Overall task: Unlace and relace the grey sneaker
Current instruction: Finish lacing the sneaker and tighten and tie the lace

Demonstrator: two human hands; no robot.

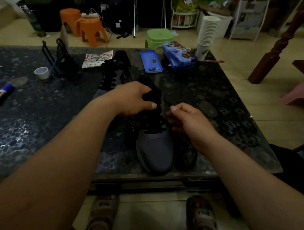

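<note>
The sneaker sits at the tabletop 6 o'clock edge. My left grip clamps its tongue; right grip pinches the lace. Risk: black lace, dim light, I misthread; a hard tug drags it off.

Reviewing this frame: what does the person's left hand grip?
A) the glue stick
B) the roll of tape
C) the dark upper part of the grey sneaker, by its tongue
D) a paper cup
C: the left hand curls round the black tongue area of the grey sneaker, while the right hand pinches the lace beside it.
</note>
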